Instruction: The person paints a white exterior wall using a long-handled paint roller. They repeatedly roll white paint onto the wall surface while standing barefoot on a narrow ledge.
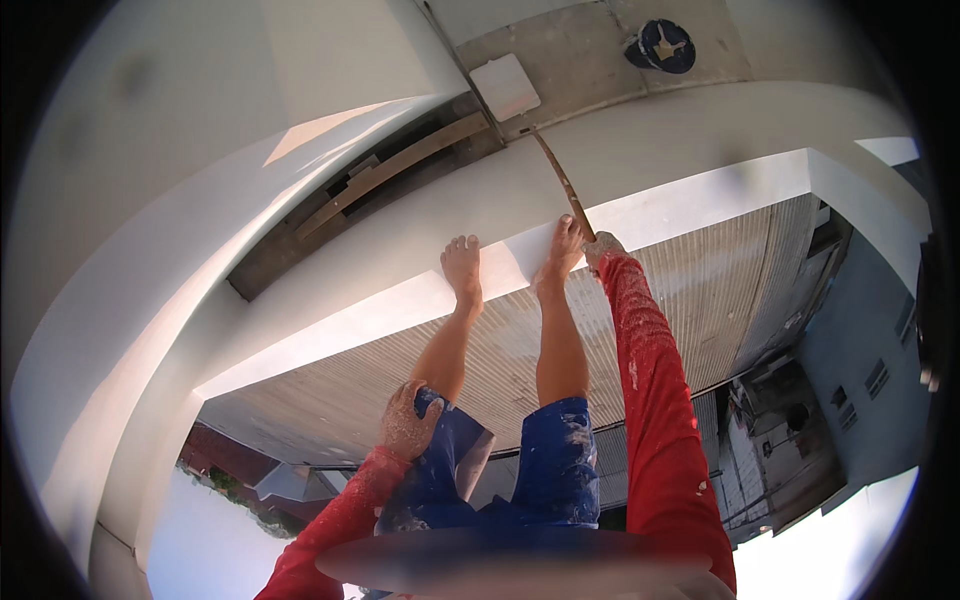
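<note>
My right hand (604,246), dusted with pale powder, is closed around the near end of a thin brown stick (563,180). The stick slants up and away to the left; its far end meets the wall near a pale square piece. My left hand (407,422), also powdery, rests on the left leg of my blue shorts (550,455) near the knee, thumb apart from the fingers and nothing held. Both bare feet stand on a white ledge (375,335). Red sleeves with pale specks cover both arms.
Below the ledge lies a corrugated roof (500,350), with buildings lower down at the right. Beyond my feet are a recess holding a wooden plank (400,170), a whitish square piece (505,87), and a dark round object (660,47) with a pale patch. A curved wall (130,250) rises left.
</note>
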The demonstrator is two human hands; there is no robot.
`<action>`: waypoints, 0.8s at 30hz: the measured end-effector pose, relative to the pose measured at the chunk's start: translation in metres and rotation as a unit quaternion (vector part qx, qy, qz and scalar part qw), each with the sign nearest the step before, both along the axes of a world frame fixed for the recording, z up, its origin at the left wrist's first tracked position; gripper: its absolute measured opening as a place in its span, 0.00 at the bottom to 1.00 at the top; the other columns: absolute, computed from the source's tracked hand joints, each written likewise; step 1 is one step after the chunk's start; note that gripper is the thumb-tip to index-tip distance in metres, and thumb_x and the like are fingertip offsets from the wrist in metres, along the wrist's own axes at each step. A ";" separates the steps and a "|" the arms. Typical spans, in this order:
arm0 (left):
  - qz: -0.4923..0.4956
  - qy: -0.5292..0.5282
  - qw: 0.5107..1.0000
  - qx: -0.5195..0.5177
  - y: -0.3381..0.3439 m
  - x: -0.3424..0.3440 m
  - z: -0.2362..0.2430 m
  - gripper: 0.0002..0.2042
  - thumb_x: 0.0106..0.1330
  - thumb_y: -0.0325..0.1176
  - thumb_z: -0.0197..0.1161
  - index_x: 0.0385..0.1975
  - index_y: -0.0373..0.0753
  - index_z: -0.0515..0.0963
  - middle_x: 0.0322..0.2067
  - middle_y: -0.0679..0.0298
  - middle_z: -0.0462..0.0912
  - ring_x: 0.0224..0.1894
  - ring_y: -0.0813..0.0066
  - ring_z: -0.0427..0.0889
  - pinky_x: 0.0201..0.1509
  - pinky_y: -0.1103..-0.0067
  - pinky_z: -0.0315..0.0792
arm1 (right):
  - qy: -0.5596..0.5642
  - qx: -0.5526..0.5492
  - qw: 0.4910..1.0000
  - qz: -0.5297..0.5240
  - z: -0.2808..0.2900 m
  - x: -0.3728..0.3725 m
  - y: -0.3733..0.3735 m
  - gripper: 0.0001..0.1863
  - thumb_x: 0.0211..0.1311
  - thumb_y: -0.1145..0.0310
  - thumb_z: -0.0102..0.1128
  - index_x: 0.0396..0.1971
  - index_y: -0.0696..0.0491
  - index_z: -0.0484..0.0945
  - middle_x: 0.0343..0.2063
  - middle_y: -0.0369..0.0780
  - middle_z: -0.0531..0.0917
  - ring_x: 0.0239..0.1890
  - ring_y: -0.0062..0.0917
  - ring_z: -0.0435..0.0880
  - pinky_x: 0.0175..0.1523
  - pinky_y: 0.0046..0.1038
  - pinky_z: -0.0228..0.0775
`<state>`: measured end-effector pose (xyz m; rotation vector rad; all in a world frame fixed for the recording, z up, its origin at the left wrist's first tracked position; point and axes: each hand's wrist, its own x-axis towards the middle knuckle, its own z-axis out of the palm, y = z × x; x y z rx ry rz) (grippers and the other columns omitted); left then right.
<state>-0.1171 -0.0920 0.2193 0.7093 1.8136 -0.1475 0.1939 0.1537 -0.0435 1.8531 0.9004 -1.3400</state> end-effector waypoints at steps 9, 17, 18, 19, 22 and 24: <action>-0.028 0.035 0.999 -0.021 0.003 0.031 -0.004 0.16 0.58 0.40 0.63 0.44 0.40 0.76 0.53 0.57 0.75 0.57 0.56 0.72 0.59 0.64 0.68 | 0.044 -0.008 0.989 -0.139 -0.023 0.013 -0.008 0.18 0.64 0.57 0.53 0.39 0.59 0.73 0.14 0.39 0.74 0.11 0.27 0.74 0.16 0.32 0.66; -0.038 0.041 0.998 -0.009 0.000 0.038 -0.009 0.15 0.58 0.40 0.63 0.42 0.41 0.77 0.50 0.58 0.75 0.56 0.55 0.72 0.56 0.63 0.70 | 0.080 0.003 0.986 -0.147 -0.036 0.020 0.010 0.15 0.65 0.60 0.52 0.37 0.58 0.72 0.13 0.38 0.73 0.10 0.25 0.72 0.14 0.31 0.64; -0.035 0.040 0.998 -0.017 0.000 0.038 -0.008 0.15 0.58 0.40 0.63 0.42 0.41 0.77 0.50 0.58 0.75 0.56 0.55 0.72 0.56 0.63 0.70 | 0.074 0.000 0.987 -0.146 -0.040 0.018 0.014 0.14 0.65 0.60 0.52 0.37 0.58 0.72 0.13 0.38 0.73 0.09 0.25 0.72 0.14 0.31 0.64; -0.030 0.037 0.999 -0.021 0.001 0.039 -0.008 0.15 0.58 0.40 0.63 0.42 0.41 0.77 0.50 0.57 0.75 0.56 0.54 0.72 0.57 0.63 0.69 | 0.079 0.006 0.987 -0.141 -0.045 0.017 0.017 0.14 0.65 0.60 0.52 0.37 0.58 0.72 0.14 0.38 0.73 0.10 0.25 0.72 0.14 0.31 0.64; -0.015 0.036 0.998 -0.041 0.001 0.042 -0.007 0.15 0.58 0.39 0.64 0.43 0.42 0.76 0.51 0.56 0.74 0.55 0.53 0.72 0.58 0.63 0.68 | 0.072 0.016 0.992 -0.106 -0.065 0.012 0.028 0.16 0.63 0.60 0.52 0.39 0.58 0.75 0.17 0.41 0.78 0.14 0.29 0.77 0.19 0.34 0.70; -0.038 0.048 0.996 -0.065 0.001 0.042 -0.008 0.15 0.58 0.39 0.64 0.43 0.42 0.77 0.51 0.57 0.74 0.55 0.52 0.72 0.58 0.63 0.68 | 0.084 0.045 0.995 -0.037 -0.081 0.006 0.034 0.18 0.61 0.58 0.52 0.41 0.59 0.75 0.20 0.44 0.80 0.18 0.32 0.81 0.25 0.35 0.74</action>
